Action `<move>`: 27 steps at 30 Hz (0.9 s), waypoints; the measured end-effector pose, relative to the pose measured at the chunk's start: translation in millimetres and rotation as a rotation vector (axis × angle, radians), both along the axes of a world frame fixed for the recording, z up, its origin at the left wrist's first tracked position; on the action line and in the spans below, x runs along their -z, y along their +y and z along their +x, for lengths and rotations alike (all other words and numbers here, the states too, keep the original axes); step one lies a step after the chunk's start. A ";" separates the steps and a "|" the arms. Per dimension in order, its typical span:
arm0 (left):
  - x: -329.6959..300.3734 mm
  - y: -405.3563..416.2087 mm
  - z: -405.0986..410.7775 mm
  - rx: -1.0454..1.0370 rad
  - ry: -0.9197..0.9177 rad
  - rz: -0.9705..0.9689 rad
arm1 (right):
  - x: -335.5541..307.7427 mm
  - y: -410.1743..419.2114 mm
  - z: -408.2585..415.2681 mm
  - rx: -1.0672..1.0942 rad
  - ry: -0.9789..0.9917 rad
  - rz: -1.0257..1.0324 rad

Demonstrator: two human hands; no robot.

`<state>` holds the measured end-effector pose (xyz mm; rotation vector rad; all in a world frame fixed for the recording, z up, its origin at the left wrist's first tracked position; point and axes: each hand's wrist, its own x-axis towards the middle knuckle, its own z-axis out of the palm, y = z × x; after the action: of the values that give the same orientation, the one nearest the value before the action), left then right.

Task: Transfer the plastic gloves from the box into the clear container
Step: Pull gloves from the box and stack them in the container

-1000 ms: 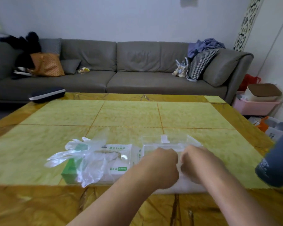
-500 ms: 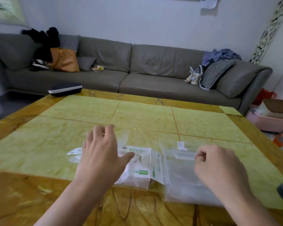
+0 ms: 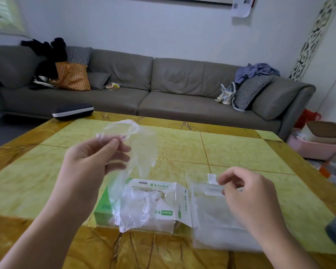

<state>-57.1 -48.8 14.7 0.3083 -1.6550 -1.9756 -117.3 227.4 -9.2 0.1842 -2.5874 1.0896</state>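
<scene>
My left hand [image 3: 89, 164] is raised above the table and pinches a thin clear plastic glove [image 3: 140, 148] by its cuff; the glove hangs down toward the box. The white and green glove box [image 3: 163, 206] lies open on the table below, with more crumpled clear gloves [image 3: 136, 210] spilling out of it. Right of the box lies the clear container [image 3: 211, 214], flat, with a white tab at its far edge. My right hand [image 3: 248, 199] hovers over the container's far end, fingers curled near the tab; whether it grips anything is unclear.
The yellow and amber tiled table [image 3: 231, 148] spreads around the items. A grey sofa [image 3: 163, 90] with bags and cushions stands behind it. A dark case [image 3: 73, 111] sits at the table's far left corner. A pink bin [image 3: 314, 146] stands to the right.
My left hand rose from the box with one glove pinched in it. My right hand shifted slightly over the container. The camera view tilted up and left.
</scene>
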 end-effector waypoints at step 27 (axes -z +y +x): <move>39.8 198.8 -27.8 0.301 -0.105 -1.284 | 5.4 83.1 -36.0 -0.079 -0.456 -0.425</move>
<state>-84.9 150.0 -25.0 -0.3467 -2.7330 -0.7023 -153.4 310.5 -14.6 -0.0749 -2.6516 1.8611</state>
